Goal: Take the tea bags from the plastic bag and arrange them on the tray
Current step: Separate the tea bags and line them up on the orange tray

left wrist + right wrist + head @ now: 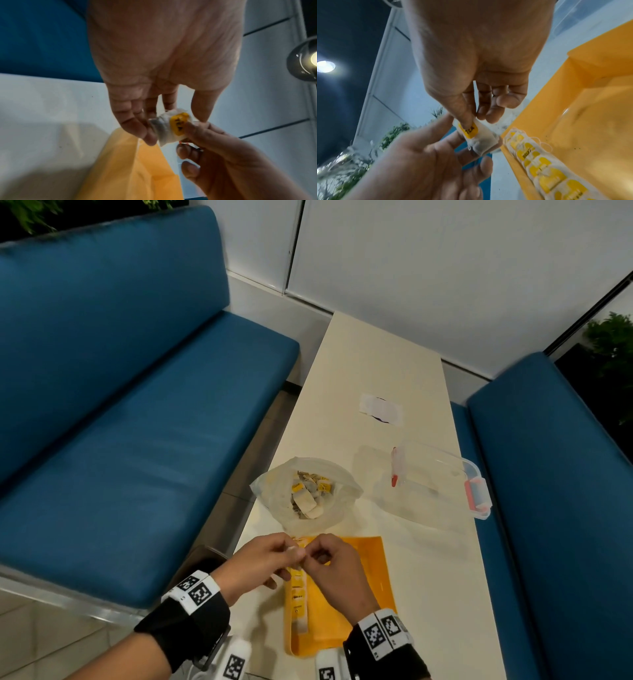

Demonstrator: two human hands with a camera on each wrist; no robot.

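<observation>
You are holding one tea bag [479, 140] in both hands, lifted above the far left corner of the yellow tray [356, 594]. Your left hand [270, 559] grips the pouch end, with curled fingers [137, 127] closed on the white paper. Your right hand [337, 565] pinches the yellow tag end, thumb pressed on the label. So both sets of fingers are narrow and closed on this same tea bag, meeting almost tip to tip.

The relation that matters next: the row of tea bags [298, 597] already laid on the tray runs along the tray's left edge, its long axis from 12 o'clock to 6 o'clock as you look down. The far end of that row lies directly beneath your hands, toward 6 o'clock from your fingertips. The held tea bag seems to lie crosswise, roughly 9 o'clock to 3 o'clock, between your two hands. My judgement is that it needs to come down at the far end of the row. Your left hand sits nearer that edge.

The plastic bag [305, 494] lies open on the tabletop [428, 559] at 12 o'clock from your hands, just beyond the tray, with many tea bags inside. A clear lidded box [442, 479] stands at about 2 o'clock, well apart.
</observation>
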